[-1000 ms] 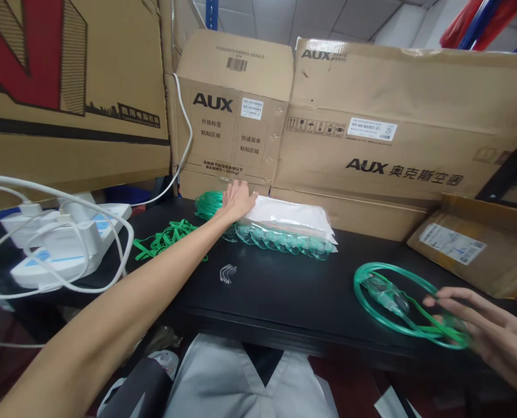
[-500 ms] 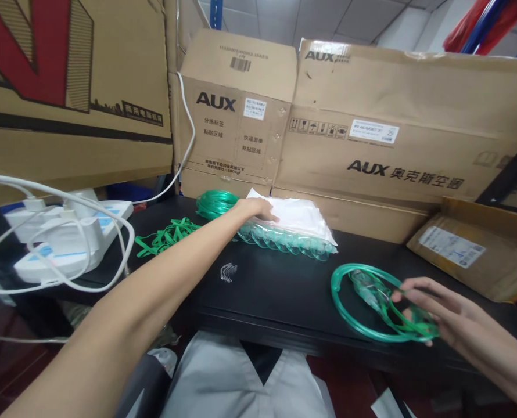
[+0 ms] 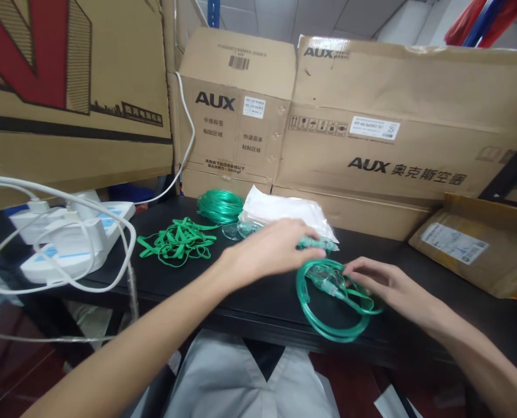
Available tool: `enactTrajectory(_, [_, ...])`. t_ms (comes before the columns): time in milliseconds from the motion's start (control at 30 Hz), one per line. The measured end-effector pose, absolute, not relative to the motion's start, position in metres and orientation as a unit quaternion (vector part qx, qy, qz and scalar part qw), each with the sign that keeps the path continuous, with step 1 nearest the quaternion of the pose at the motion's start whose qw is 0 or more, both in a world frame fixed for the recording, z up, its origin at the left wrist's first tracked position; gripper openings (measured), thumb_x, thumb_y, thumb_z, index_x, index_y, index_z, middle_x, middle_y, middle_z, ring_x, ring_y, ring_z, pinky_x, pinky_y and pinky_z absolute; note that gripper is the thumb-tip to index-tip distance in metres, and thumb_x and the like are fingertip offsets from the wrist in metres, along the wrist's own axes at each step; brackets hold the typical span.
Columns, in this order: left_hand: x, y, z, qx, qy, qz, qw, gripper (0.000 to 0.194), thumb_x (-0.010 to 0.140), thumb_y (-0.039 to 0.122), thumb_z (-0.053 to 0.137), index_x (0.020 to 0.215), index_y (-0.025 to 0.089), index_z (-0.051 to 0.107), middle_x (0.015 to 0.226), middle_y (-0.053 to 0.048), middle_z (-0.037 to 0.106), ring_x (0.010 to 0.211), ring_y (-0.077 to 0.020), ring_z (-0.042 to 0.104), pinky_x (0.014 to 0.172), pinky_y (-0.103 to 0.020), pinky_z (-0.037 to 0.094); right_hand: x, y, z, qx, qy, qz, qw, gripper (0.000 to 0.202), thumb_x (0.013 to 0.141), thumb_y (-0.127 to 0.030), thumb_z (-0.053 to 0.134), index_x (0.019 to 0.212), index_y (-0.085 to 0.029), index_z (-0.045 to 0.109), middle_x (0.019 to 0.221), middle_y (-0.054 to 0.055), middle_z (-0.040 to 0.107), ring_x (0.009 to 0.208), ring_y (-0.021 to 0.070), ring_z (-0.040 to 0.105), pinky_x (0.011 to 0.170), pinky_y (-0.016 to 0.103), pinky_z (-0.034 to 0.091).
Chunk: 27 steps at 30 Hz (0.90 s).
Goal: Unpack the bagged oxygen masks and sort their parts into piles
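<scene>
The mask set was at the near side of the table, right of the middle, its green tubing wound into a loose ring. The clear mask lay inside the upper part of that ring, its long axis oblique: the broad end faced away and to the left, while the pale connector pointed toward the wearer and to the right, with tubing running on from it.

The set lay between the hands. The right hand was at its right side, fingertips pinching it beside the mask; which part they gripped could not be told. The left hand was just beyond the ring and to its left, palm down, fingers stretched to the right and thumb apart from them. Whether it touched anything could not be told.

Behind the left hand lay a white packet, with a row of clear masks along its near side, partly covered by that hand. Left of these stood a coil of green tubing, and nearer, a tangle of green straps.
</scene>
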<state>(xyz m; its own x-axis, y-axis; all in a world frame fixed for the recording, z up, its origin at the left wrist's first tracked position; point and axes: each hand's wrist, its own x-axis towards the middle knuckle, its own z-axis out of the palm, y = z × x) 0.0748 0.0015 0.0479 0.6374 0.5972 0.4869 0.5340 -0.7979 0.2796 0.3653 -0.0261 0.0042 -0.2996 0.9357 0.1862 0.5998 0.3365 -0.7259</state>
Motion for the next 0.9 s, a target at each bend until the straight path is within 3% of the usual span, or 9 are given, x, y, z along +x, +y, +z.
enactTrajectory(67, [0.081,-0.015,0.033,0.915,0.299,0.26,0.081,0.04,0.1,0.048,0.056,0.126,0.02,0.07,0.128,-0.007,0.069,0.121,-0.0257,0.063,0.106,-0.036,0.045,0.362,-0.03,0.002,-0.496,-0.794,0.092,0.34,0.029,0.095,-0.051,0.061,0.097,-0.023,0.071,0.109,0.008,0.069,0.103,0.0259,0.066,0.088,0.038,0.052])
enactTrajectory(133, [0.084,-0.023,0.022,0.916,0.301,0.246,0.1,0.043,0.099,0.05,0.057,0.128,0.021,0.068,0.132,-0.007,0.066,0.122,-0.0265,0.062,0.106,-0.036,0.045,0.357,-0.041,0.0,-0.489,-0.801,-0.036,0.343,0.025,0.097,-0.047,0.059,0.095,-0.024,0.07,0.111,0.008,0.066,0.101,0.0262,0.065,0.089,0.04,0.05])
enactTrajectory(333, [0.082,-0.023,0.01,0.911,0.327,0.227,0.105,0.048,0.097,0.048,0.06,0.138,0.024,0.06,0.14,-0.006,0.06,0.13,-0.0282,0.055,0.107,-0.038,0.044,0.346,-0.067,-0.012,-0.463,-0.849,-0.118,0.226,0.024,0.093,-0.051,0.065,0.095,-0.027,0.072,0.102,0.008,0.064,0.091,0.0274,0.06,0.082,0.044,0.05])
enactTrajectory(467, [0.073,-0.023,0.004,0.909,0.342,0.215,0.102,0.044,0.096,0.042,0.06,0.138,0.026,0.06,0.144,-0.005,0.058,0.132,-0.028,0.054,0.11,-0.038,0.04,0.358,-0.064,-0.021,-0.454,-0.863,-0.092,0.2,0.022,0.1,-0.042,0.056,0.097,-0.028,0.073,0.101,0.008,0.067,0.088,0.026,0.06,0.079,0.043,0.05])
enactTrajectory(600, [0.066,-0.021,-0.001,0.902,0.353,0.219,0.119,0.048,0.097,0.039,0.057,0.144,0.026,0.056,0.143,-0.006,0.058,0.133,-0.0268,0.054,0.11,-0.036,0.041,0.37,-0.071,-0.015,-0.464,-0.86,0.009,0.214,0.02,0.099,-0.041,0.057,0.102,-0.029,0.074,0.107,0.007,0.07,0.096,0.0258,0.063,0.084,0.039,0.052])
enactTrajectory(800, [0.066,-0.016,-0.006,0.901,0.341,0.216,0.16,0.055,0.097,0.046,0.058,0.148,0.022,0.054,0.143,-0.009,0.06,0.129,-0.0287,0.058,0.107,-0.04,0.044,0.377,-0.083,-0.007,-0.556,-0.747,0.095,0.351,0.036,0.088,-0.06,0.063,0.089,-0.025,0.075,0.103,0.008,0.074,0.096,0.0309,0.068,0.081,0.039,0.054])
enactTrajectory(900, [0.067,-0.014,-0.009,0.904,0.332,0.209,0.168,0.055,0.1,0.047,0.055,0.148,0.021,0.054,0.144,-0.011,0.06,0.131,-0.0294,0.057,0.108,-0.04,0.044,0.377,-0.078,-0.013,-0.615,-0.635,0.108,0.455,0.039,0.086,-0.064,0.064,0.088,-0.026,0.072,0.099,0.005,0.073,0.104,0.0322,0.065,0.093,0.041,0.049])
